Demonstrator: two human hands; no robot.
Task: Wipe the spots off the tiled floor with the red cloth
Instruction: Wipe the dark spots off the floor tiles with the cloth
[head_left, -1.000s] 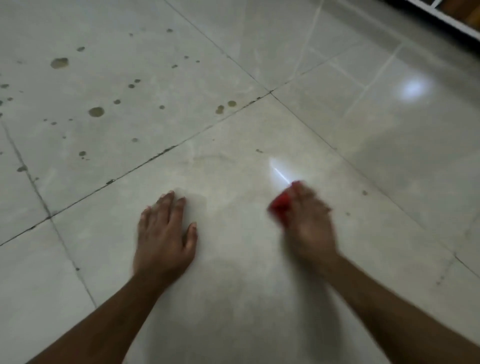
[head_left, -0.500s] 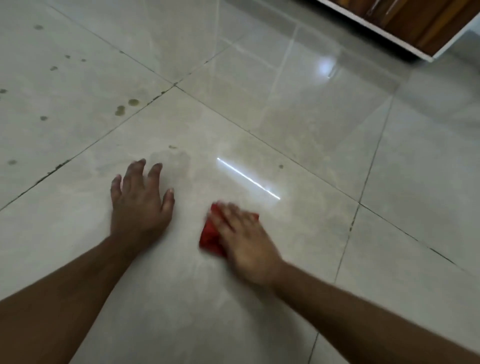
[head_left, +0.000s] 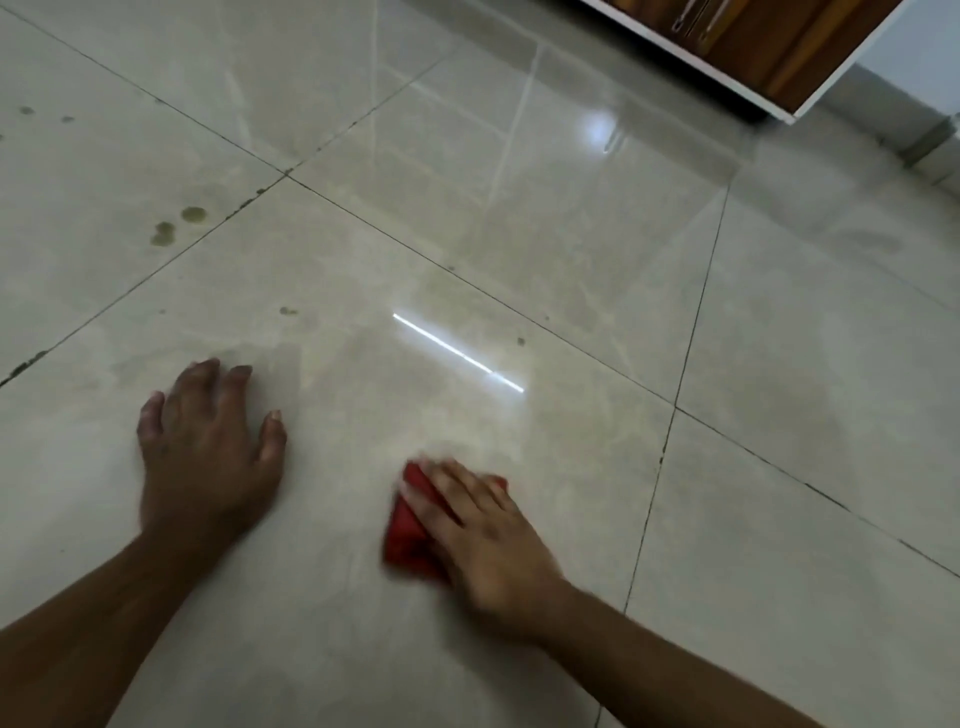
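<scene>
My right hand (head_left: 483, 535) lies flat on the folded red cloth (head_left: 408, 535) and presses it onto the glossy beige tiled floor (head_left: 571, 260); the fingers are straight and blurred by motion. Only the cloth's left part shows beside the hand. My left hand (head_left: 208, 447) rests flat on the same tile, fingers spread, a little to the left of the cloth. Two olive-brown spots (head_left: 179, 223) sit on the tile at the far left. Smaller specks lie ahead of my hands: one speck (head_left: 287, 310) and another speck (head_left: 520, 341) near the grout line.
Dark grout lines cross the floor diagonally. A wooden cabinet with a white base (head_left: 753, 47) stands at the top right. A bright strip of reflected light (head_left: 457, 352) lies on the tile ahead of the cloth. Faint marks (head_left: 26, 110) dot the far left tile.
My right hand has drawn the cloth back toward me and leftward across the tile. The view has swung right, so the spotted tiles slid out to the left. My left hand stays planted.
</scene>
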